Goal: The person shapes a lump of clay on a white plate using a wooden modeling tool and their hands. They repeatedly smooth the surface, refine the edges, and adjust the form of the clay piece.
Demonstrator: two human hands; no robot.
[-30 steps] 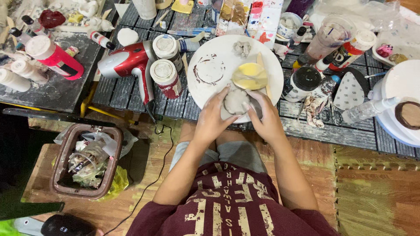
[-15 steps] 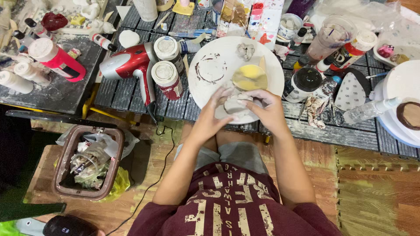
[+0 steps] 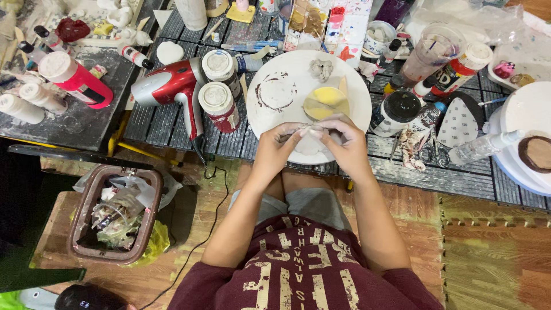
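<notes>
Over a cluttered craft bench, a seated person brings both hands together at the near edge of a round white plate (image 3: 350, 109), pinching a small pale lump of clay (image 3: 310, 133) between the fingertips. The left hand (image 3: 276, 148) curls in from one side with its fingers closed around the lump; the right hand (image 3: 344, 143) meets it from the other, fingers bent and closed on the same piece, so the clay sits almost hidden between them, just above the plate's rim. The lump looks soft, light and easily dented, likely to take fingerprints or tear if squeezed hard, so it is best held gently at its thicker middle with the pads of several fingers rather than by a thin edge; whether it is damp or tacky cannot be told. On the plate beyond the hands lie a yellow disc (image 3: 327, 102), a small grey shaped piece (image 3: 321, 69) and a brownish ring stain (image 3: 275, 92). To the left of the plate stand two white-lidded jars (image 3: 218, 103) and a red hair dryer (image 3: 172, 86) with its cord trailing to the floor; a black-lidded jar (image 3: 396, 112) stands to the right. Beside the person's left knee, a brown waste bin (image 3: 115, 215) holds crumpled wrappers.
</notes>
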